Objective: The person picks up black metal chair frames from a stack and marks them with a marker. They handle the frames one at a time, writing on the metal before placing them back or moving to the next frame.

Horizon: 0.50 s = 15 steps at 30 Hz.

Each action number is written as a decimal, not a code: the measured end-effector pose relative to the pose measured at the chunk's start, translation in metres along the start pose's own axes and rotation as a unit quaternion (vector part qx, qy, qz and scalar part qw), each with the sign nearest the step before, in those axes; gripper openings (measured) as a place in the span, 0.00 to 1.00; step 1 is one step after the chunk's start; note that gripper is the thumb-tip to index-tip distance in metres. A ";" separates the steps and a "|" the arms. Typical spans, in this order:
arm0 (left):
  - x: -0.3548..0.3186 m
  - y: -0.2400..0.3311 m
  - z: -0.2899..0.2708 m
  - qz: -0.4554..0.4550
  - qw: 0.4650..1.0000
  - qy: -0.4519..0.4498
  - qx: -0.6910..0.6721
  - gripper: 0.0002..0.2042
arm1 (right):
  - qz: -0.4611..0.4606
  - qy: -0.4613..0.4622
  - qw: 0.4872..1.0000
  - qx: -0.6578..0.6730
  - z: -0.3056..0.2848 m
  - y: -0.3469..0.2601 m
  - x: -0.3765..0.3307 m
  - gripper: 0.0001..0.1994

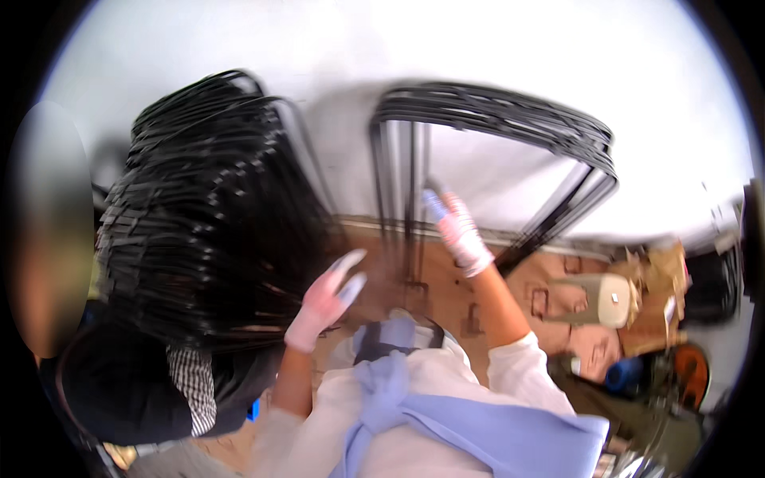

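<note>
My left hand (320, 306), in a pale pink glove with whitish fingertips, is held in front of my body with thumb and fingers apart. Nothing shows in it. It is nearest to a tall, dense stack of black frames (199, 215) of thin bent bars on the left. My right hand (460, 231), gloved alike with bluish fingertips, reaches forward with its fingers stretched out. It is beside the uprights of a smaller group of black frames (494, 111) that leans on the wall. Blur hides whether the fingertips touch a bar.
A white wall (335, 40) rises behind the frames. On the reddish-brown floor (374, 295) to the right are a beige stool (610, 301), cardboard (657, 295) and a blue round object (624, 373). A person in dark clothing (127, 386) is close at my lower left.
</note>
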State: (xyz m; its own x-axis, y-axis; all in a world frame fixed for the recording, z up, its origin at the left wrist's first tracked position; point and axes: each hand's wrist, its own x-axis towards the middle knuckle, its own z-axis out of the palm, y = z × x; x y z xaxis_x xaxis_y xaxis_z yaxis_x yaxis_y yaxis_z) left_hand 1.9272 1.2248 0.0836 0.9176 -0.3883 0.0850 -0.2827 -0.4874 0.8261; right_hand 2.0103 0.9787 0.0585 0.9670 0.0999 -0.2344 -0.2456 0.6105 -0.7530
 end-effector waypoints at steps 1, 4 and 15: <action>0.024 0.013 0.003 0.048 0.998 0.009 0.035 0.21 | -0.077 -0.037 0.990 -0.113 -0.003 -0.016 0.002 0.20; 0.076 0.035 0.008 0.087 0.995 -0.008 0.047 0.18 | -0.123 -0.167 0.913 -0.351 0.078 -0.067 -0.014 0.27; -0.101 -0.158 0.111 -0.301 0.952 -0.034 0.043 0.20 | -0.158 -0.397 0.629 -0.649 0.127 0.018 0.078 0.42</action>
State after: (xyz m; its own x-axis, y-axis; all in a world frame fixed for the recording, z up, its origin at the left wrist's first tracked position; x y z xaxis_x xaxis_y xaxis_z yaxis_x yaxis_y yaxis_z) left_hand 1.8479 1.2544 -0.1168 0.9012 -0.0677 -0.4281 0.2634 -0.6988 0.6650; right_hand 2.0900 1.0974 0.1054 0.5832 0.8110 0.0456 0.6173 -0.4060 -0.6739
